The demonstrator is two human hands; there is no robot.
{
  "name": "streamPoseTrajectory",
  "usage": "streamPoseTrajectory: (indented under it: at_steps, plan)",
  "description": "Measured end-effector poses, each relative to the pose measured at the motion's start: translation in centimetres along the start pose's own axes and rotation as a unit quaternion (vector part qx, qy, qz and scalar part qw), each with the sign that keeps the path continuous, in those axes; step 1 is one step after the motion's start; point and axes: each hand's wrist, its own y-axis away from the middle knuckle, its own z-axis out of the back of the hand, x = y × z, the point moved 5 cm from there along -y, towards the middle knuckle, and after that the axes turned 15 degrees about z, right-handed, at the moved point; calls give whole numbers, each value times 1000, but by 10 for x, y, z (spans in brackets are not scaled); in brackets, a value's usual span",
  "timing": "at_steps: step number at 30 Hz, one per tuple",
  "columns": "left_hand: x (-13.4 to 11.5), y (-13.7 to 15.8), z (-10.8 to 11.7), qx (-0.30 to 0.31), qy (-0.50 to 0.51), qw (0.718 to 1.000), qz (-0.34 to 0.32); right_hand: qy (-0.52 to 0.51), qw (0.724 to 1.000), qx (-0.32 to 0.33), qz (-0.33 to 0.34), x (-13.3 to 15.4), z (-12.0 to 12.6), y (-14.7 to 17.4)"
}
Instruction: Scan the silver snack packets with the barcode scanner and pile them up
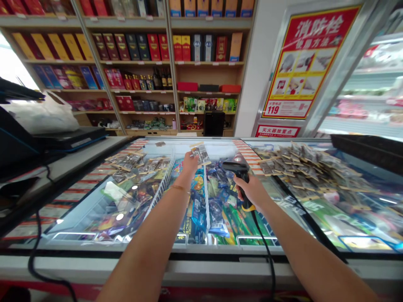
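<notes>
My left hand (190,161) is closed on the edge of a small flat packet (203,153) with pale borders and a greyish middle. It is held up above the glass top of a chest freezer (217,247). In my right hand (248,188) is a black barcode scanner (241,176) with a yellow base; its head points left, towards the packet. The scanner's cord (267,251) hangs down over the freezer's front edge. Similar packets lie in a large heap (308,167) on the glass to the right and in a smaller pile (129,162) to the left.
Bagged frozen goods fill white wire baskets (206,201) under the glass. At the left stand a dark counter device (72,140) and a white plastic bag (53,113). A black tray (368,149) is at the right. Shelves of boxes (135,63) line the back wall.
</notes>
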Motion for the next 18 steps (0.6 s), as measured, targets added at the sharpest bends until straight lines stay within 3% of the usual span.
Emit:
streamPoseTrajectory:
  at_steps: [2, 4, 10, 18]
  plan:
    - [16, 2, -24, 44, 44, 998, 10, 28, 999, 14, 9, -3, 0, 3]
    - [26, 1, -34, 66, 62, 996, 4, 47, 999, 26, 11, -2, -1, 5]
    - [33, -8, -28, 80, 54, 995, -4, 72, 997, 42, 6, 10, -8, 13]
    - [27, 1, -29, 66, 15, 998, -20, 61, 997, 45, 11, 9, -11, 16]
